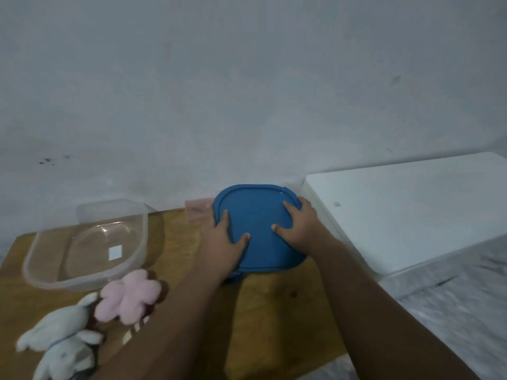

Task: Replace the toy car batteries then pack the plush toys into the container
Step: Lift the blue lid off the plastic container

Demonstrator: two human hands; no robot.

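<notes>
A blue lid [259, 215] is held tilted above the far middle of the wooden table [274, 311]. My left hand [225, 242] grips its left edge and my right hand [299, 226] grips its right edge, thumbs lying on top. A clear plastic container [87, 242] stands open at the far left of the table. In front of it lie a pink plush toy [129, 296] and a white plush toy [60, 341]. No toy car shows.
A pink object [197, 212] sits behind the lid by the wall. A white block-like surface [411, 209] stands to the right of the table, above a grey marbled floor [452, 311]. A grey wall closes the back.
</notes>
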